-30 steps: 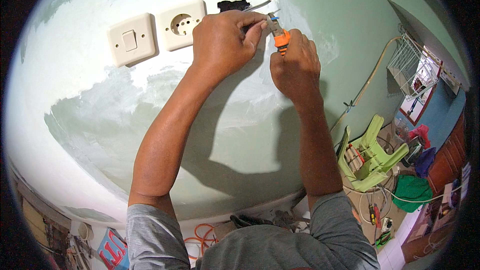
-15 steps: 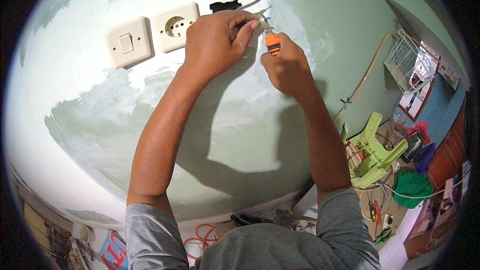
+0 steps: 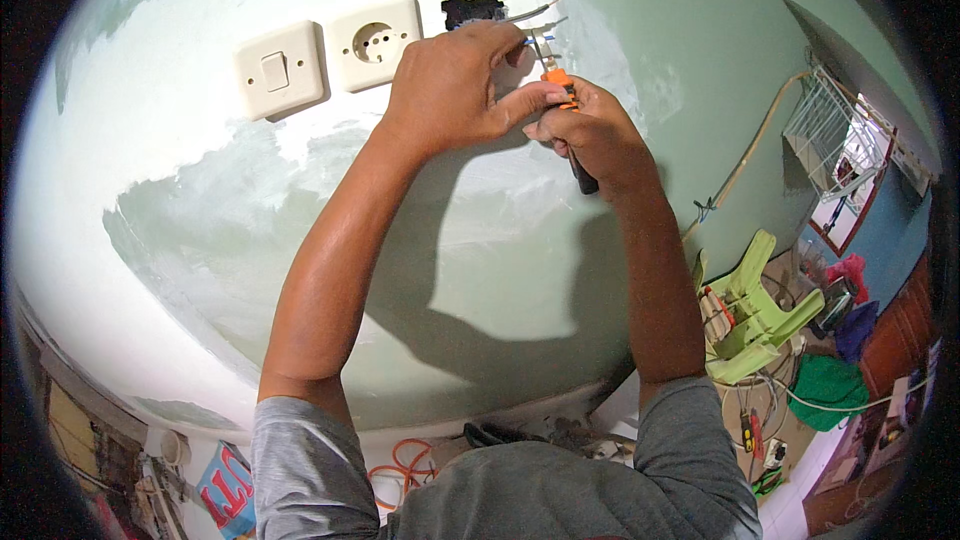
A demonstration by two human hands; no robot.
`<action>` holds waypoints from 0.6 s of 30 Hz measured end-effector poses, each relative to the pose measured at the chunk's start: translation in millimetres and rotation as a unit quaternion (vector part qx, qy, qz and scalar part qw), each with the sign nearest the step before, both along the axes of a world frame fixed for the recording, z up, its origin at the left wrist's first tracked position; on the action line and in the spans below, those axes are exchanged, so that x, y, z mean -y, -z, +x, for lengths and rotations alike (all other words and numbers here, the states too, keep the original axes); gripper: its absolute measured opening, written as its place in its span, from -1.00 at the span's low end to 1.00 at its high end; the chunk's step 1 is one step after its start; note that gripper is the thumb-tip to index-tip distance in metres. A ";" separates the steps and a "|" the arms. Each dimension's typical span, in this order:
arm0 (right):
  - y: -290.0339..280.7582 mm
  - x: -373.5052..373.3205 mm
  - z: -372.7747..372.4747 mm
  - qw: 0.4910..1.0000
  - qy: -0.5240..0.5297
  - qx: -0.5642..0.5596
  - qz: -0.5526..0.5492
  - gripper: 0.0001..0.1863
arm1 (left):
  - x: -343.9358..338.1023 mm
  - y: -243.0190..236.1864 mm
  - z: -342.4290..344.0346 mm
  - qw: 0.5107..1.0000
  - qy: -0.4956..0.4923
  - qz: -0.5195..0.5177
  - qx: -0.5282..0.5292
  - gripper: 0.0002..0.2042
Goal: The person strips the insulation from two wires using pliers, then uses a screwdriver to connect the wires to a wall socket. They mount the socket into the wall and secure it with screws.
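My right hand (image 3: 597,135) is closed round pliers (image 3: 556,76) with orange-and-black handles. Their metal jaws point up at a thin blue wire (image 3: 541,40) in front of the wall. My left hand (image 3: 450,80) is beside them, its fingers curled at the wire and its thumb stretched across to press on the orange handle. Those fingertips are partly hidden. Just above, a grey cable (image 3: 530,14) with a bare copper end sticks out from a dark, rough-edged hole (image 3: 472,10) in the wall.
Left of the hole are a cream socket (image 3: 375,44) and a cream light switch (image 3: 281,71). Patchy white filler covers the green wall. Down at the right lie an overturned lime-green stool (image 3: 757,310), a green cloth (image 3: 828,392) and tools; an orange cord (image 3: 405,475) is below.
My left thumb has moved off the wire and onto the pliers' orange handle. The pliers have tilted, and a dark handle now shows below my right hand. The view has shifted slightly.
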State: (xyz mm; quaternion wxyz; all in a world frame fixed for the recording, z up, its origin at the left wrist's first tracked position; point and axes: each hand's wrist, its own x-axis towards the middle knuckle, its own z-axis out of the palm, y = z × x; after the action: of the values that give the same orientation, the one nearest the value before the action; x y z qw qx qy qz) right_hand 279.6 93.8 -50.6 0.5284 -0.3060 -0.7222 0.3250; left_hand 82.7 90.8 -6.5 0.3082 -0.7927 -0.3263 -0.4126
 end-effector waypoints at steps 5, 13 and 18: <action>6.2 -8.7 1.1 0.996 -0.060 -0.044 -0.052 -0.68 | -2.0 -1.4 -0.2 1.000 0.004 0.015 0.015 -0.36; 10.2 0.5 -8.5 0.992 -0.041 -0.106 -0.045 -0.78 | -1.1 -1.4 2.0 0.998 -0.032 0.036 0.049 -0.37; -1.4 -44.2 67.2 0.895 0.026 -0.441 0.063 -0.83 | -2.7 -6.0 17.8 0.997 -0.053 0.000 0.056 -0.37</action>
State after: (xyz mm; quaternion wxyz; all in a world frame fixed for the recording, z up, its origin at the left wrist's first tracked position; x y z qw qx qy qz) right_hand 346.8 138.0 -49.3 0.8191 -0.1160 -0.4261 0.3662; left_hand 100.5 93.4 -0.5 0.3109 -0.7500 -0.3845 -0.4392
